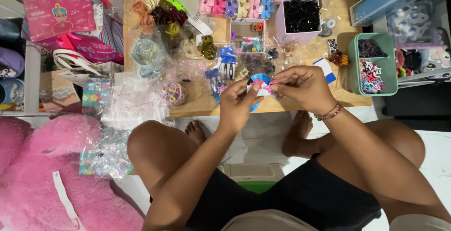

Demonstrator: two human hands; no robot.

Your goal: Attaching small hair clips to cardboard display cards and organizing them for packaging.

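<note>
I see both hands – left hand (237,103) | right hand (300,86) – pinched together on a small pink-and-white hair clip (261,87) | above the tabletop (300,102).

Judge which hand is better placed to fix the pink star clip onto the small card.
Right, probably. The right hand pinches the pink star clip at its fingertips, over the blue-and-white card. The left hand grips the card from below, steadying it.

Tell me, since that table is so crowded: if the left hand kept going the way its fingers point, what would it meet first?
The left hand points up and right, into the small blue-and-white card with a pink star clip that both hands pinch. Just beyond sit the right hand's fingers; depth past them is unclear.
</note>
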